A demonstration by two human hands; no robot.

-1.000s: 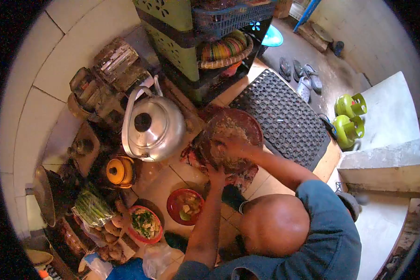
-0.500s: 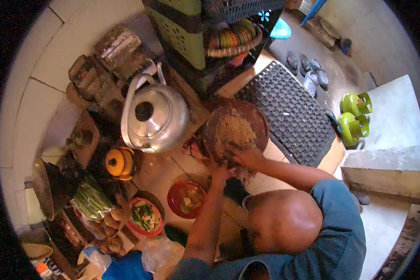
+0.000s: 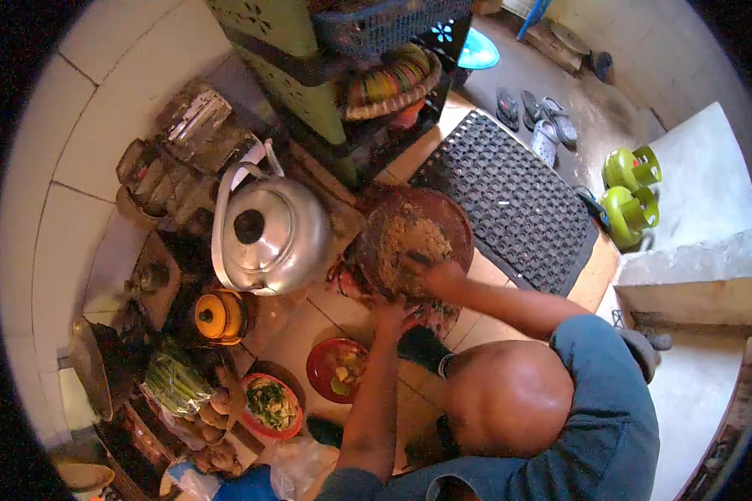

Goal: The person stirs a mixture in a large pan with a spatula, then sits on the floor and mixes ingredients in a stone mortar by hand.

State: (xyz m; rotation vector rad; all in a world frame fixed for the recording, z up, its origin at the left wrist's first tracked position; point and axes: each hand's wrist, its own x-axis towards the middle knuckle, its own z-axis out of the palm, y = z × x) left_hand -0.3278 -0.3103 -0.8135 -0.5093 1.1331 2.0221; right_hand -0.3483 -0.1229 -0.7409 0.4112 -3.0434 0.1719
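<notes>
A wide brown mortar bowl [image 3: 455,221] with a crumbly tan mixture [image 3: 409,238] spread inside sits on the tiled floor. My right hand [image 3: 434,277] reaches over its lower right part, fingers closed round a dark pestle-like piece [image 3: 416,260] pressed on the mixture. At the bowl's near rim is my left hand [image 3: 390,311], its fingers largely hidden against the rim. Below and left stand a red plate [image 3: 317,371] with food pieces in broth and a red-rimmed bowl [image 3: 269,406] of chopped greens and pale pieces.
A large metal kettle [image 3: 271,230] and a small orange pot [image 3: 219,317] stand to the left. Bagged green vegetables [image 3: 175,380] lie lower left. A basket rack [image 3: 309,108] rises behind. Right are a black mat [image 3: 510,200], sandals [image 3: 546,142] and green gas cylinders [image 3: 631,209].
The right hand has shifted from the middle of the bowl toward its near right side, baring more of the mixture. The left hand stays at the near rim. The view has swayed slightly.
</notes>
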